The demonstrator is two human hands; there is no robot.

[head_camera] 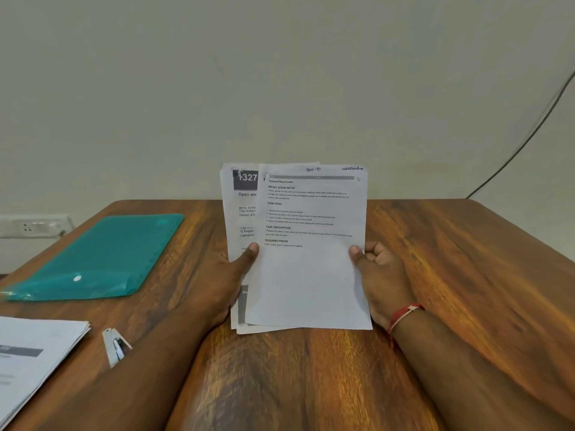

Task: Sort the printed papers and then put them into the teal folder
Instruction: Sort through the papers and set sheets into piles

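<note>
We are holding a small sheaf of white printed papers (pixel 306 275) upright in front of us, its lower edge resting on or just above the brown wooden table (pixel 466 275); we cannot tell which. The front sheet is carrying headed paragraphs of black text, and a second sheet with a dark block marked "327" is peeking out behind it on the left.

Our left hand (pixel 236 275) is gripping the sheaf's left edge, thumb pressing on the front and the fingers hidden behind the sheets. Our right hand (pixel 382 275) is pinching the right edge, thumb lying on the front sheet and the other fingers curling behind. A red thread band (pixel 404 315) is sitting on the right wrist.

The flat translucent teal plastic folder (pixel 99 256) is lying closed on the table, well apart to the left of the sheaf. Near the bottom left corner another stack of white printed sheets (pixel 34 353) is lying flat, and just beside it a small white and silver stapler (pixel 115 346) is resting.

A white wall socket (pixel 34 225) is showing beyond the table's left edge, and a dark cable (pixel 529 135) is running down the pale wall (pixel 280 73) on the right.
</note>
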